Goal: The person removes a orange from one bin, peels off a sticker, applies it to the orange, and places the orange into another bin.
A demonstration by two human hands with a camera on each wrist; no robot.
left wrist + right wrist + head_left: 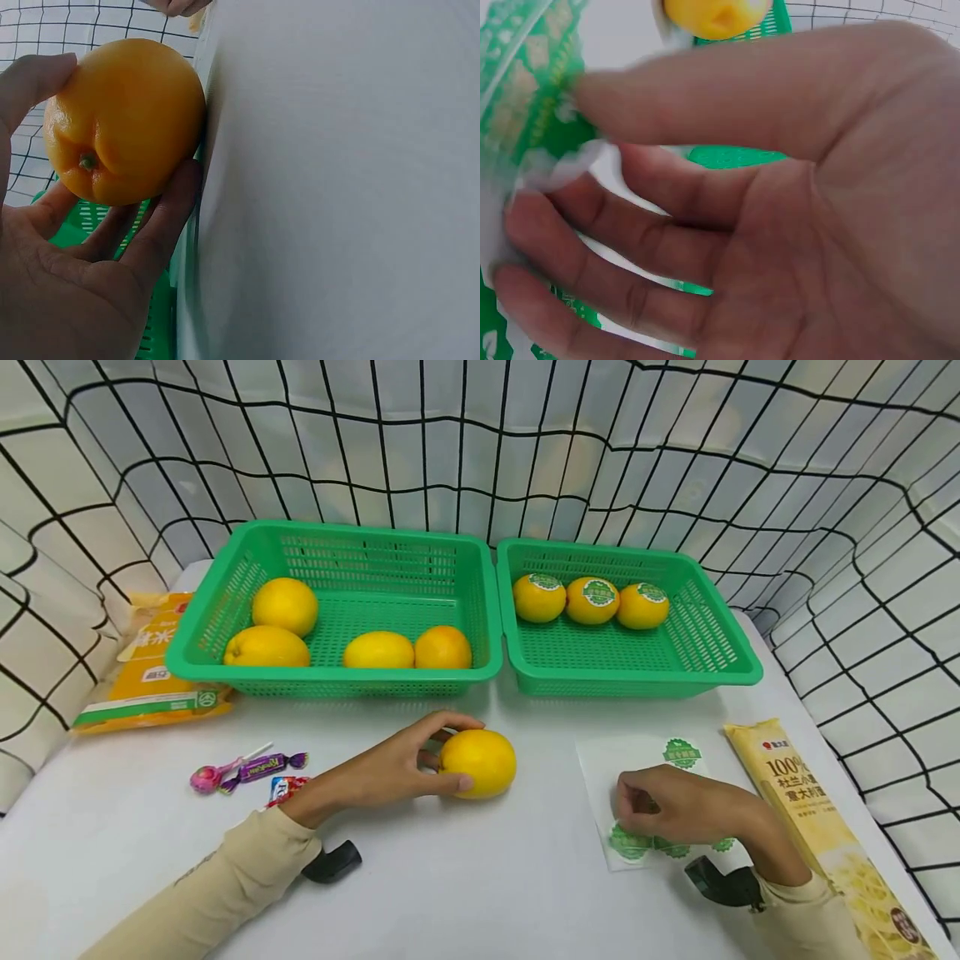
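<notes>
My left hand [401, 764] holds a yellow lemon [480, 764] on the white table, thumb on the near side and fingers behind it. In the left wrist view its puckered end with a small green stem [88, 160] faces the palm. My right hand [686, 802] is over a sheet of round green stickers [596, 768], fingers bent toward the thumb. The right wrist view, partly blurred, shows a green sticker [566, 131] with a scalloped white edge pinched at the thumb tip. Other stickers [682, 752] lie flat on the sheet.
A green basket [360, 675] at back left holds several yellow fruits. Beside it, a second basket [637, 681] has three lemons [592, 601] bearing green stickers. Wrapped candies [262, 767] and an orange bag [150, 668] lie left, a pasta packet [817, 827] right. Black wire mesh [465, 452] encloses the table.
</notes>
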